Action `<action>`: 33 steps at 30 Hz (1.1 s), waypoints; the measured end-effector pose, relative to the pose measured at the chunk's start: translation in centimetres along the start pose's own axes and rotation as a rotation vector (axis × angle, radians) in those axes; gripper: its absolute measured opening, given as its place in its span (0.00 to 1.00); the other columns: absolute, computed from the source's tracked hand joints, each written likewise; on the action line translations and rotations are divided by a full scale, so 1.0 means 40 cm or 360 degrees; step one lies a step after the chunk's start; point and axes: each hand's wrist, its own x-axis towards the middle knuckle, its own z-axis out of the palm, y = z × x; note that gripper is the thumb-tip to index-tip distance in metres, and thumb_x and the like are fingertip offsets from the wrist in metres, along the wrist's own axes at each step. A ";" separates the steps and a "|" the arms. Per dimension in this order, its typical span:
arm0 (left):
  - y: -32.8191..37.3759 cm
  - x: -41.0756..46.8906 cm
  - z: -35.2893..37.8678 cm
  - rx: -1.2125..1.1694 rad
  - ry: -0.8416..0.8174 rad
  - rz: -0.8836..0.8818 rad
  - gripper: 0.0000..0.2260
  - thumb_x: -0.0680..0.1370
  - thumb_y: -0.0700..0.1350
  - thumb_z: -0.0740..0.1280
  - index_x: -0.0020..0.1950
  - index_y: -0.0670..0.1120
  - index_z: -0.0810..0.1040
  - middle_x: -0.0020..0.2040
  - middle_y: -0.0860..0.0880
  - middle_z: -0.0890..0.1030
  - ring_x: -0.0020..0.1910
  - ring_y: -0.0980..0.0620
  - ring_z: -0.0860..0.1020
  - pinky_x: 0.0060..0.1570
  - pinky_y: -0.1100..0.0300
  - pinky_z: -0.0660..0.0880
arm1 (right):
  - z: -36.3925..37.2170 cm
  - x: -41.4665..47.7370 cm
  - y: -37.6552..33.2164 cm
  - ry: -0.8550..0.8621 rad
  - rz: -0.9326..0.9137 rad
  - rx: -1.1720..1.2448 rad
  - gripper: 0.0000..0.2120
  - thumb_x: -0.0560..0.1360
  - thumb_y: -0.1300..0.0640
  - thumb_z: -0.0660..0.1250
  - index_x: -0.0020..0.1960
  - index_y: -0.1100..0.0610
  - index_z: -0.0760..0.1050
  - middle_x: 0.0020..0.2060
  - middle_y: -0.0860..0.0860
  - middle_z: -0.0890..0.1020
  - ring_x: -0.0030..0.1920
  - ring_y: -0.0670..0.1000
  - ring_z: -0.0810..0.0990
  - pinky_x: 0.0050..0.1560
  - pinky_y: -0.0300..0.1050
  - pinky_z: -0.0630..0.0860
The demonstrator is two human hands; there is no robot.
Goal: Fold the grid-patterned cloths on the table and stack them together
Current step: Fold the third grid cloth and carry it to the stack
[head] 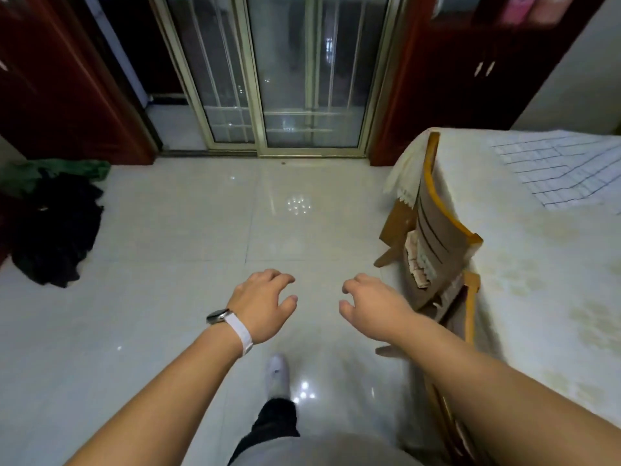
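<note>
A white cloth with a blue grid pattern (557, 169) lies spread flat at the far right of the table (537, 280), which wears a pale patterned cover. My left hand (263, 304), with a white watch on the wrist, hovers over the floor with fingers loosely curled and holds nothing. My right hand (373, 306) hovers beside it, also loosely curled and empty. Both hands are well left of the table and apart from the cloth.
Two wooden chairs (437, 237) stand against the table's left edge. A dark pile of clothes (57, 227) lies on the tiled floor at left. A glass sliding door (279, 72) stands ahead, a dark cabinet (470, 62) to its right. My foot (277, 373) is on the floor below.
</note>
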 end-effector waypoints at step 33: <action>-0.170 1.142 -0.329 0.0407 -0.0182 0.0557 0.28 0.74 0.62 0.49 0.72 0.55 0.67 0.72 0.52 0.68 0.71 0.50 0.64 0.65 0.55 0.63 | -0.386 0.934 0.212 0.0160 0.0429 0.0147 0.21 0.79 0.44 0.55 0.65 0.54 0.71 0.59 0.54 0.74 0.59 0.57 0.75 0.57 0.50 0.74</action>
